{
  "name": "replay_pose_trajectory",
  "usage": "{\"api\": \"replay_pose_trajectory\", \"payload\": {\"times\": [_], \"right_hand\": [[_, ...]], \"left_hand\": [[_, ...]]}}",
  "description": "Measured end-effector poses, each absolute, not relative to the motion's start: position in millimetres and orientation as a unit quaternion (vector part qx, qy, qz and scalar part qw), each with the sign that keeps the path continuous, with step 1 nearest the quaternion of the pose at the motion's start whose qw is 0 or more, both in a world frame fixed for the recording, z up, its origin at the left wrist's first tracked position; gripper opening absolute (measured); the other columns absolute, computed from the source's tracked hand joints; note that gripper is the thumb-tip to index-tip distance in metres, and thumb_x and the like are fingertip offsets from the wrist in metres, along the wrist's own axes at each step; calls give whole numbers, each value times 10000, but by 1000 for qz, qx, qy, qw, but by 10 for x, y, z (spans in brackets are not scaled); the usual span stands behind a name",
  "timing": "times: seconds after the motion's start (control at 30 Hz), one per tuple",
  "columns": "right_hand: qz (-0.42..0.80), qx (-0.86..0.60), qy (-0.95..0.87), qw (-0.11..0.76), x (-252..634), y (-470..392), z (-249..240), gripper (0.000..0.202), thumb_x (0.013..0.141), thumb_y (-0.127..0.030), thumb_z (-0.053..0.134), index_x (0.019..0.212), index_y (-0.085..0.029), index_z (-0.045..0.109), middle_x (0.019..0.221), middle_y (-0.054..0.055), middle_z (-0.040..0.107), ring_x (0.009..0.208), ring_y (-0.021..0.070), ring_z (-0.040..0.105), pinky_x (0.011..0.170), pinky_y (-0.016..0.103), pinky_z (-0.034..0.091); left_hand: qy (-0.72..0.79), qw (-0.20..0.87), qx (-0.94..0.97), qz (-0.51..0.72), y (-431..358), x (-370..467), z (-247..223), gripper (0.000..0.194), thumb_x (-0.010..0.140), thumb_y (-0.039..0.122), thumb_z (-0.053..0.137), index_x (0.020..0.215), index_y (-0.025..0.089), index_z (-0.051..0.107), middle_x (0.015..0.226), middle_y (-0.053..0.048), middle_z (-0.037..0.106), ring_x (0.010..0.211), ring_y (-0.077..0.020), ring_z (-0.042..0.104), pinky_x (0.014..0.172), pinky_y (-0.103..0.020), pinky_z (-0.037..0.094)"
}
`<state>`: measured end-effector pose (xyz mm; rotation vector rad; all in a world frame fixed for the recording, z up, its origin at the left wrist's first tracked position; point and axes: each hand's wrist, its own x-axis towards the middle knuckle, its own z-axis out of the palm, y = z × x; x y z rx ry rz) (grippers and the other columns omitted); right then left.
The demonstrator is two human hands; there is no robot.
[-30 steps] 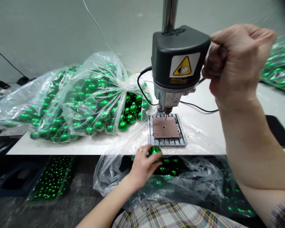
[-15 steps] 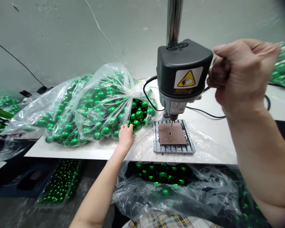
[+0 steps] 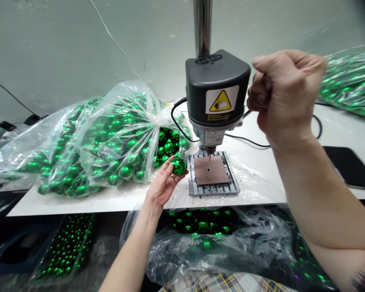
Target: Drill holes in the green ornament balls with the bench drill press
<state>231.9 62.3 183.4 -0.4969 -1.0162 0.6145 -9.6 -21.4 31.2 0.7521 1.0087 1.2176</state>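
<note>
so the left hand (image 3: 162, 183) has its fingers part-way curled around one shiny green ball (image 3: 179, 166), holding it out over the white table (image 3: 109, 202). just right of those fingers there's a brown pad (image 3: 213, 175) on a metal base plate (image 3: 214, 191), dark crumbs all over. the drill (image 3: 217, 77) hangs above and right of them, and a plastic bag (image 3: 121, 121) full of more balls sits behind and left. right hand (image 3: 287, 91) is clenched tight on the lever (image 3: 246, 114).

The left hand (image 3: 164, 183) curls palm-up while the raised right hand (image 3: 287, 89) seems clenched.
</note>
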Motion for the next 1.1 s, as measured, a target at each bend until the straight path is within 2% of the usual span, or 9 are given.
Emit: {"api": "replay_pose_trajectory", "payload": {"times": [0.1, 0.23, 0.3, 0.43, 0.63, 0.77, 0.9, 0.97, 1.1], "right_hand": [[282, -224, -483, 798, 2315, 622, 1834, 353, 638, -97, 615, 390, -230, 402, 353, -50, 328, 280, 67, 234, 256, 269, 77], [284, -236, -483, 794, 2312, 615, 1853, 395, 669, -113, 616, 401, -234, 351, 362, -55, 296, 289, 70, 222, 251, 270, 103], [289, -242, -488, 787, 2313, 608, 1861, 419, 695, -115, 608, 411, -236, 326, 369, -53, 282, 293, 75, 219, 261, 277, 110], [291, -256, -500, 775, 2326, 603, 1856, 456, 765, -107, 594, 435, -236, 307, 379, -45, 294, 309, 84, 236, 297, 288, 129], [278, -280, -522, 756, 2346, 630, 1837, 489, 816, -165, 657, 475, -233, 314, 399, -60, 313, 318, 73, 231, 298, 286, 166], [284, -277, -510, 763, 2335, 616, 1846, 484, 819, -114, 613, 463, -231, 307, 395, -53, 306, 324, 76, 224, 318, 289, 154], [278, -279, -520, 758, 2324, 605, 1856, 512, 825, -156, 668, 472, -228, 305, 403, -58, 302, 336, 77, 228, 333, 288, 179], [286, -269, -511, 765, 2321, 597, 1865, 509, 826, -115, 636, 457, -229, 304, 390, -55, 302, 330, 82, 225, 336, 294, 169], [305, -261, -496, 770, 2323, 559, 1882, 496, 814, -63, 583, 424, -230, 326, 375, -52, 306, 321, 82, 231, 340, 291, 142]], "left_hand": [[449, 650, 312, 528, -155, 38, 192, 529, 694, 324, 853, 1162, 220, 631, 1138, -65, 709, 888, -175, 696, 842, -360, 582], [464, 628, 320, 537, -64, 141, 74, 489, 650, 335, 860, 1050, 183, 621, 1080, -78, 714, 886, -195, 688, 836, -408, 584], [482, 597, 369, 524, -31, 187, 40, 532, 659, 358, 857, 1101, 180, 622, 1090, -83, 713, 917, -204, 688, 865, -420, 573], [514, 494, 504, 488, 15, 293, 3, 683, 633, 320, 891, 1233, 188, 593, 1137, -89, 707, 995, -205, 675, 878, -345, 542], [517, 447, 573, 452, 144, 419, -81, 587, 623, 311, 889, 1124, 165, 622, 1035, -82, 720, 899, -200, 668, 787, -322, 540], [528, 415, 608, 424, 213, 467, -115, 566, 618, 271, 886, 1132, 175, 668, 987, -64, 714, 832, -195, 639, 743, -326, 526], [521, 320, 683, 399, 235, 529, -99, 518, 621, 247, 893, 1109, 212, 721, 992, -60, 664, 913, -231, 608, 820, -372, 512], [515, 279, 709, 393, 243, 572, -99, 504, 621, 261, 900, 1094, 227, 732, 1012, -63, 635, 994, -265, 594, 887, -411, 500], [519, 262, 712, 393, 249, 643, -182, 526, 628, 281, 901, 1119, 229, 719, 1078, -71, 645, 1134, -309, 560, 1009, -472, 458]]}}
